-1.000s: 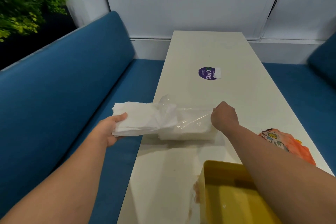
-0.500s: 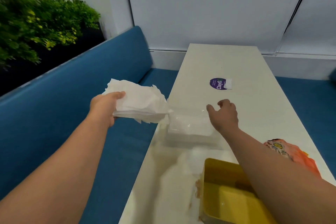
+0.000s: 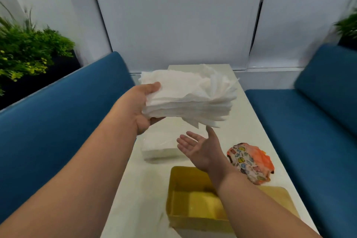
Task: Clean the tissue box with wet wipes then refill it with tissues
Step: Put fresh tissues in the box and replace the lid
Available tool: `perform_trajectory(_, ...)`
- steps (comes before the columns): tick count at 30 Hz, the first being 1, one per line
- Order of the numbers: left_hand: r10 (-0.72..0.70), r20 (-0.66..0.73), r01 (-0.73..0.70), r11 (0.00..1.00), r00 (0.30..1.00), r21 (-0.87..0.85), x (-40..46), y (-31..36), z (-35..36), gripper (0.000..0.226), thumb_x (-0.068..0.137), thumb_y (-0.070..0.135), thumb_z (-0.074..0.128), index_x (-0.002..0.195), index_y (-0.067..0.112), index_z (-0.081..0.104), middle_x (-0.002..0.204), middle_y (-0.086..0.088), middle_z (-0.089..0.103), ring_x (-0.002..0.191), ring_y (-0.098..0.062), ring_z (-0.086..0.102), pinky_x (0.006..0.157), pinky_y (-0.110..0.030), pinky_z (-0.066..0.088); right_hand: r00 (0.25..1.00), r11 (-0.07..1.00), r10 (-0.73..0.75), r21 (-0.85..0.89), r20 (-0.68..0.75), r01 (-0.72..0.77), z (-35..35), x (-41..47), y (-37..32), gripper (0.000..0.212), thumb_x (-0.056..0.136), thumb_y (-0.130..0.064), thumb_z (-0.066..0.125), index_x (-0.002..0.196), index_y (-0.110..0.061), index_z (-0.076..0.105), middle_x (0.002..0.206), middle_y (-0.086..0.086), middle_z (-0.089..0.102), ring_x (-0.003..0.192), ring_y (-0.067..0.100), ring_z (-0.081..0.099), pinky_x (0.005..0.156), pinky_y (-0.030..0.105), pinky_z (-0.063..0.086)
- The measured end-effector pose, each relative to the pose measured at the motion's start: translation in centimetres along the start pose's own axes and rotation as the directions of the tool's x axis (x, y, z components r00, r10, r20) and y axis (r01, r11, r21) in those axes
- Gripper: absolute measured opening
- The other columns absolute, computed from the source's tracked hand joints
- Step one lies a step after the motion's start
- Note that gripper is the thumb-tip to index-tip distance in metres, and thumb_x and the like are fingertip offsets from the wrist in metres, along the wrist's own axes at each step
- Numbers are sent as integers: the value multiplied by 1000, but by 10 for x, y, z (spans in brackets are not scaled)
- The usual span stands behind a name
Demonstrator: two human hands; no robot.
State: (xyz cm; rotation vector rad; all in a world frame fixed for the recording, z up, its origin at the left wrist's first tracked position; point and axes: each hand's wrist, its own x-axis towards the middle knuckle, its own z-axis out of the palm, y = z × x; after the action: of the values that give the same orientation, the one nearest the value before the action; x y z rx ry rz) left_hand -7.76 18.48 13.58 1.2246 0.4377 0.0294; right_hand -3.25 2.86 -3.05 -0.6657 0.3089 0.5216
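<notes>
1. A left hand (image 3: 142, 106) grips one end of a thick stack of white tissues (image 3: 188, 95), raised above the pale worktop (image 3: 146, 189).
2. Beneath the stack, a clear-wrapped tissue pack (image 3: 160, 146) lies on the worktop.
3. The right hand (image 3: 201, 146) is released, palm up, fingers spread under the stack's far edge.
4. The open yellow tissue box (image 3: 195, 197) sits nearest the camera.
5. A patterned orange wet-wipes pack (image 3: 251, 162) rests at right.
</notes>
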Motion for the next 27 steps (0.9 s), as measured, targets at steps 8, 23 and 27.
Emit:
perform_trajectory(8,-97,-33,100,989,995,106,-36,-85,3,32,78,15,76,105,5,62,93,-13,74,87,-35,69,81,-50,56,996,999,-15,37,92,11,-80,-93,-61,89,80,-81,42,135,-13,55,133,17,60,121,43,56,107,54,40)
perform_trajectory(23,-125,-65,131,986,990,100,-83,-160,10,25,78,16,77,98,13,62,93,-12,73,86,-36,69,71,-43,58,963,834,-202,-546,-177,74,-109,-151,-53,46,80,1,64,119,-22,54,117,13,60,106,38,60,93,54,53)
perform_trajectory(27,-160,-103,172,977,982,123,-79,-161,11,24,78,14,78,93,9,61,91,-13,70,83,-34,67,76,-40,56,950,802,-280,-577,-136,154,-108,-155,-46,52,86,1,65,123,-34,52,118,4,59,99,34,62,89,50,56)
